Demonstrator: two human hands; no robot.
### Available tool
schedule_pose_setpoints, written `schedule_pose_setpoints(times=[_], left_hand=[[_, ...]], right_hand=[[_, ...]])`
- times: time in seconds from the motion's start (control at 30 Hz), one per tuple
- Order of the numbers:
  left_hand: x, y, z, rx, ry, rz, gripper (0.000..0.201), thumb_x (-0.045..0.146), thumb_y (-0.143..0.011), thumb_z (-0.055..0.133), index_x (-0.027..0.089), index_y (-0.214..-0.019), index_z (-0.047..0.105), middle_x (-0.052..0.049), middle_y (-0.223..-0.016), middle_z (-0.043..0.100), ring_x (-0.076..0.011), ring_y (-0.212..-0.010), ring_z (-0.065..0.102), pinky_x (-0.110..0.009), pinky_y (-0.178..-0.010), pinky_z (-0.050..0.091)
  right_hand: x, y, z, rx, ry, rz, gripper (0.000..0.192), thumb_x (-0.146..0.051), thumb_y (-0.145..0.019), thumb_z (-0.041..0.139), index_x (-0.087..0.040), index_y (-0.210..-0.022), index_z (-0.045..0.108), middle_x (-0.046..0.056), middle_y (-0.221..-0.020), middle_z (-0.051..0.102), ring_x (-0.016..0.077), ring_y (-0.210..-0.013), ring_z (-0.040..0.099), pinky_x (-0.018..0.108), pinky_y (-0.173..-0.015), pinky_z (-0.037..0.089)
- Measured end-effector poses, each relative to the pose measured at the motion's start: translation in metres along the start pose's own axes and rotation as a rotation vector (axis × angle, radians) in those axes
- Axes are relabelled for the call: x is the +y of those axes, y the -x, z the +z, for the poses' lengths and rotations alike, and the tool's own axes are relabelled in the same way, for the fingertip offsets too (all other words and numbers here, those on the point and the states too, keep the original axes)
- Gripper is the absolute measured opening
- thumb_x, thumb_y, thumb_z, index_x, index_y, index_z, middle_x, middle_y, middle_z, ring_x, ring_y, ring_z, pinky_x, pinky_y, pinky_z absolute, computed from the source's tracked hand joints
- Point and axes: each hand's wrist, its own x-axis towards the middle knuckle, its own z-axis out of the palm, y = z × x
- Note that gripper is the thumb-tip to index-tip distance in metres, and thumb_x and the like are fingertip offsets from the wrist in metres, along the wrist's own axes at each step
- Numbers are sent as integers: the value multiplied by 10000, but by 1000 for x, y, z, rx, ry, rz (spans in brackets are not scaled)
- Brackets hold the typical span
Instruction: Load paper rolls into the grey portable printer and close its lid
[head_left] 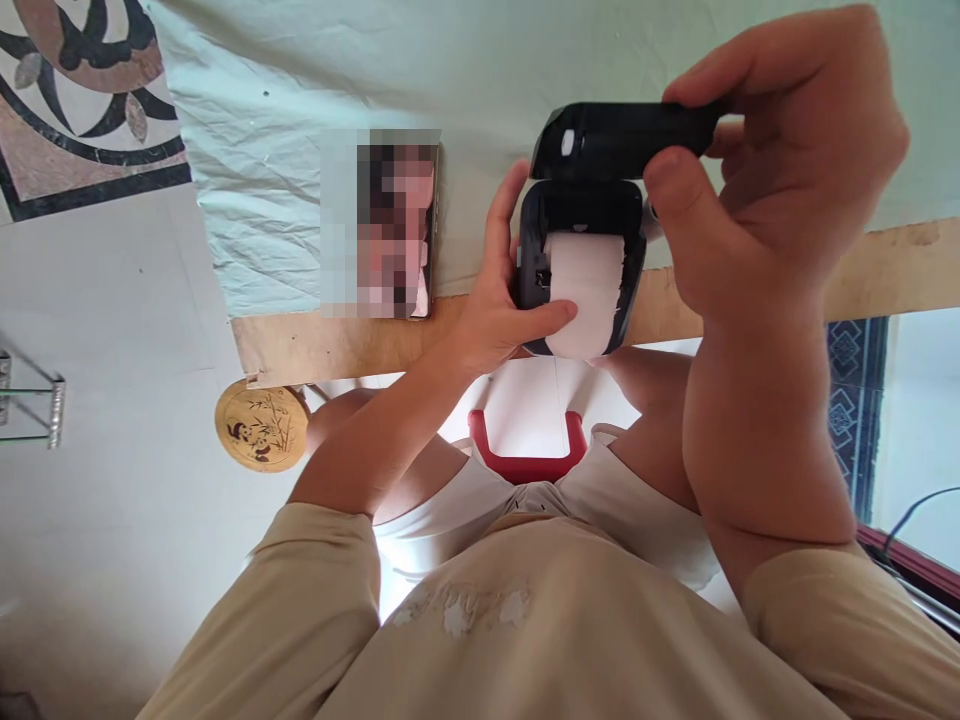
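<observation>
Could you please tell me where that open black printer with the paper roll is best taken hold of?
Probably by the lower body of the printer, around its narrow black side walls, coming from the side as the left hand does. The hinged lid is swung open and pinched by the right hand; the white paper roll sits loose in the open well, so avoid pressing it.

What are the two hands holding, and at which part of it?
A small black receipt printer. The right hand grips its open lid at the end; the left hand holds the body's side, thumb on the white paper roll.
</observation>
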Motion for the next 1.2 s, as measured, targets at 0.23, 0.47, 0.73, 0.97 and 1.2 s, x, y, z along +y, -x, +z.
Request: schedule_pose_setpoints(times=[0.23,0.47,0.73,0.97,1.2], left_hand=[[6,1,9,84,146,-6,855,48,-608,570,332,-1335,221,13,-1158,557,-183,-1047,572,-321,-834,491],[5,1,8,80,200,-16,861,-1,-631,521,340,-1348,188,26,-1109,573,-140,-986,593,-308,-845,485],[10,3,11,93,200,-65,958,26,-578,603,352,-1358,153,3,-1088,601,-167,-995,596,-272,-783,502],[-1,0,-1,45,206,17,693,200,-686,578,370,-1293,290,32,-1108,581,-165,-1112,538,-279,-819,502],[-9,1,-13,32,235,-148,323,468,-764,461,238,-965,567,-39,-1007,642,-222,-1139,509,-315,-752,523]], right_hand=[[-4,3,1,-67,104,3,210,-72,-626,553,-209,-782,583,36,-774,579,188,-821,536,304,-628,425],[-5,5,-4,-190,179,1,162,-78,-645,589,-212,-734,575,36,-825,586,171,-826,555,315,-697,464],[-2,12,-8,-311,174,20,173,-93,-665,594,-247,-731,638,24,-942,593,176,-866,569,327,-675,477],[-6,10,-8,-297,158,68,272,-91,-698,563,-279,-889,611,15,-1027,571,164,-934,561,317,-746,496],[-21,7,-8,-474,102,144,446,-122,-687,592,-264,-1103,513,50,-1202,511,183,-998,536,263,-626,488]])
